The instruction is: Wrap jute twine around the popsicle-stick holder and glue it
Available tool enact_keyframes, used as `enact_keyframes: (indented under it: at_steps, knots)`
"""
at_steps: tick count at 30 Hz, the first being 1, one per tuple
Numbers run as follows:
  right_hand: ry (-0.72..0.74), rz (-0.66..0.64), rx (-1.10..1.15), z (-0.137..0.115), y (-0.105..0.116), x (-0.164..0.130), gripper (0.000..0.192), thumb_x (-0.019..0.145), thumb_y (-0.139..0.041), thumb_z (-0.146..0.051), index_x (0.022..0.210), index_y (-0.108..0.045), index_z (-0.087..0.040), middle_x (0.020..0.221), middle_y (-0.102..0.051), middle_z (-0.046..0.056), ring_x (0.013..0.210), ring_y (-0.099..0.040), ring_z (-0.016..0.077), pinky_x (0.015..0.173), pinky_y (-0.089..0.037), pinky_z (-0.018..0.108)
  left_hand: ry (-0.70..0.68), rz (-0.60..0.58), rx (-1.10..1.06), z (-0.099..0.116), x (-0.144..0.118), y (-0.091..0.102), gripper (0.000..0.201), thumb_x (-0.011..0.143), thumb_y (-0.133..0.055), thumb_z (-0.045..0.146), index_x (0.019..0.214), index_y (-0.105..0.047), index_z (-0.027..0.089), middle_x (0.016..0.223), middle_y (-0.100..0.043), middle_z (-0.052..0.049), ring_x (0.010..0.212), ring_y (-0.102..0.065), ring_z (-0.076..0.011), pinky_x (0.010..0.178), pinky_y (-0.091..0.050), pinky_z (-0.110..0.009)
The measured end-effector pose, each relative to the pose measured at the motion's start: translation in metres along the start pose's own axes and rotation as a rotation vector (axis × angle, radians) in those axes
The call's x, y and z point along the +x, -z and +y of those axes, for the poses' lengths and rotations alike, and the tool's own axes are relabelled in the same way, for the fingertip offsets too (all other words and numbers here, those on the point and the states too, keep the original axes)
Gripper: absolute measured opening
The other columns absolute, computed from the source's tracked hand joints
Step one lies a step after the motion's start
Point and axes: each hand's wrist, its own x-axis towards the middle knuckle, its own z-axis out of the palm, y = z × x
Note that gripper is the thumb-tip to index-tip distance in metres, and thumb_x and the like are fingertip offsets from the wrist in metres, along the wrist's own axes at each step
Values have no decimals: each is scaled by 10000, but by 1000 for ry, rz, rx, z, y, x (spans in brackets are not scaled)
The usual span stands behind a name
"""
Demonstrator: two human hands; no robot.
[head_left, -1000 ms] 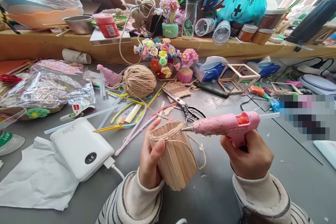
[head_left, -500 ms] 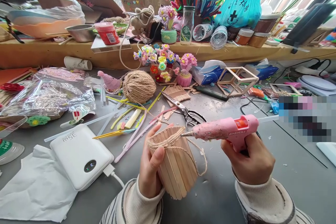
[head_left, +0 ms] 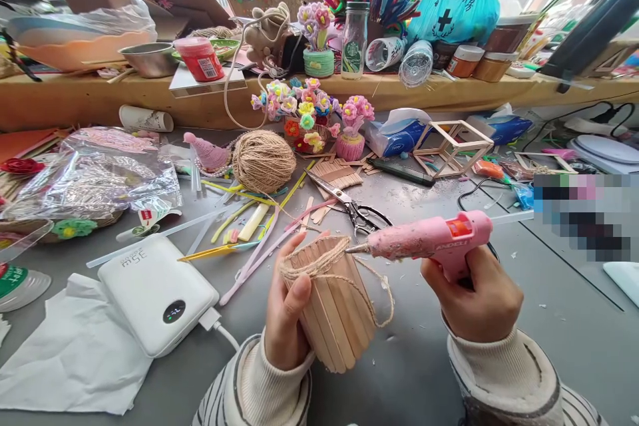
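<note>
The left hand (head_left: 287,316) wraps around the stick cup (head_left: 332,306), tilting it off the table (head_left: 414,373) so its twine-wrapped rim meets the nozzle. The right hand (head_left: 479,296) grips the pink glue gun (head_left: 426,239) firmly, aimed leftward at the twine (head_left: 319,263).

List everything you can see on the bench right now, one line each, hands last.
stick cup: 1, pale wood, twine round its rim, front centre
glue gun: 1, pink, nozzle at the cup's rim
twine ball: 1, tan, behind the cup
scissors: 1, steel with black handles, lying open, centre
power bank: 1, white, cable plugged in, left front
paper sheet: 1, white, under the power bank
stick frame: 1, pale wood, right rear
glass bottle: 1, clear, on the shelf
left hand: 1, grips the cup
right hand: 1, grips the glue gun
</note>
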Motion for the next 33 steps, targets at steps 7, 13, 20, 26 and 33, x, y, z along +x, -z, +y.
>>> enact_keyframes:
  at_steps: [7,13,20,26,33]
  knots:
    - [-38,-27,10,-2,1,0,225,705,-526,-186,549,-367,-217,474,-342,-58,406,-324,69,378,-283,210,-1,-8,12,0,1,1,569,640,-654,482,1127,-496,235,1188,-586,-97,947,-605,-285,818,-455,-423]
    - [-12,-29,8,-2,2,0,234,697,-541,-165,551,-363,-208,482,-336,-61,404,-309,61,372,-287,202,4,6,-1,1,0,0,614,618,-669,485,1142,-485,224,1184,-588,-105,1051,-561,-320,886,-425,-451]
    - [-9,-33,-8,-1,5,0,251,697,-560,-181,538,-367,-202,466,-336,-71,395,-307,54,352,-284,187,-8,1,17,5,-4,-6,588,628,-648,503,1131,-497,238,1221,-567,-114,1075,-546,-342,896,-410,-469]
    - [-67,-52,26,-1,7,-4,300,695,-592,-172,547,-335,-217,474,-304,-73,405,-305,61,365,-266,205,11,-15,2,5,-5,-6,610,622,-648,513,1149,-495,247,1227,-564,-113,1084,-539,-353,908,-403,-479]
    - [-59,-62,22,-1,8,-5,308,708,-599,-191,555,-334,-220,474,-318,-69,401,-307,65,359,-268,212,20,-25,-16,5,-4,-4,612,616,-659,509,1137,-494,235,1227,-562,-125,1087,-535,-367,912,-397,-497]
